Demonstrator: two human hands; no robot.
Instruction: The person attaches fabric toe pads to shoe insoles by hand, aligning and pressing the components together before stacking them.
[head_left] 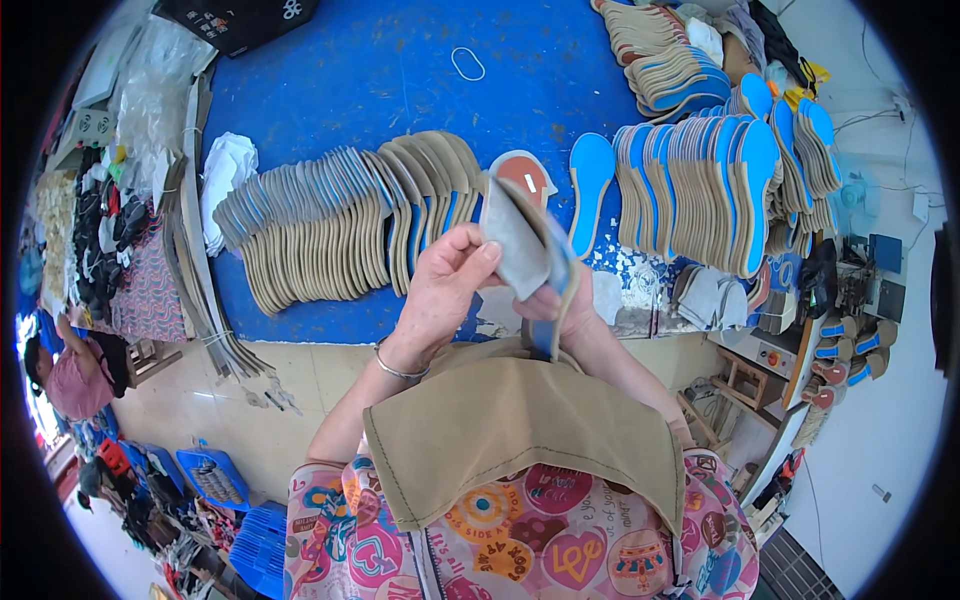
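Note:
My left hand (445,285) pinches a smooth grey flap (518,245) between thumb and fingers, above the front edge of the blue table. The flap belongs to, or lies against, a bent insole (545,335) with tan and blue faces; I cannot tell whether they are joined. My right hand (577,300) is closed round the insole's other side, its fingers partly hidden and blurred. Just beyond stands a reddish-brown sole-shaped piece (517,168) with a small white mark. A single blue-topped insole (591,180) lies to its right.
A long row of tan, grey-ended insoles (320,235) leans across the blue table (400,75) at left. More blue-topped insoles (690,190) are stacked at right. White crumpled paper (229,180) sits at left, and tan cloth (530,420) covers my lap. Another person (80,375) is far left.

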